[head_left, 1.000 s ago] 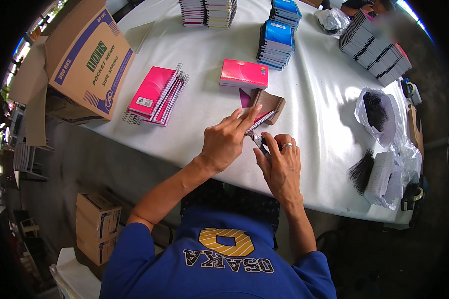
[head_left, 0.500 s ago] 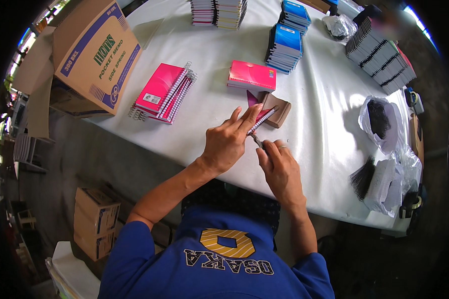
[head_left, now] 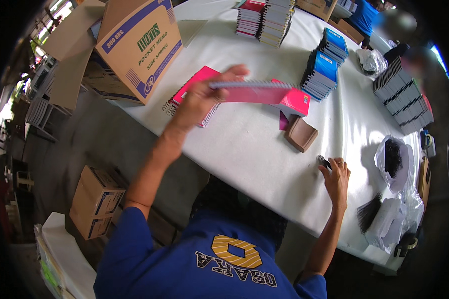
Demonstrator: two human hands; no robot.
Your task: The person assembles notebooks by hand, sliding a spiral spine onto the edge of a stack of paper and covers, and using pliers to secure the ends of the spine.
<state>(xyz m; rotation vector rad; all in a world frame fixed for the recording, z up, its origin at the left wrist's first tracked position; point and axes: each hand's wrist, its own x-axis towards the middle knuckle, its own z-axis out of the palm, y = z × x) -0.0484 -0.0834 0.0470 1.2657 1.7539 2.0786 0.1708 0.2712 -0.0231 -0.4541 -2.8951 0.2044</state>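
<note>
Raised over the table, my left hand (head_left: 197, 102), a little blurred, is closed on one end of a pink spiral notebook (head_left: 257, 94), its bound edge uppermost. Below that hand lies a pile of pink spiral notebooks (head_left: 203, 75), partly hidden by it. To the right, my right hand (head_left: 337, 180) is closed round a pair of dark-handled pliers (head_left: 322, 161), low on the tabletop. A brown block with a hollowed top (head_left: 301, 134) sits between the hands. Behind it are a pink stack of notebooks (head_left: 298, 102), partly covered by the raised notebook, and a purple piece (head_left: 283, 121).
An open cardboard box (head_left: 149, 55) stands at the table's left. Stacks of blue notebooks (head_left: 321, 72), other notebooks (head_left: 274, 22) and white-edged books (head_left: 403, 99) stand farther back. At right, a plastic bag (head_left: 396, 164) holds black wire coils. Cartons (head_left: 96, 202) rest on the floor.
My left hand has lifted the notebook off the brown block and carried it left. My right hand has drawn away to the right with the pliers. The whole view has shifted.
</note>
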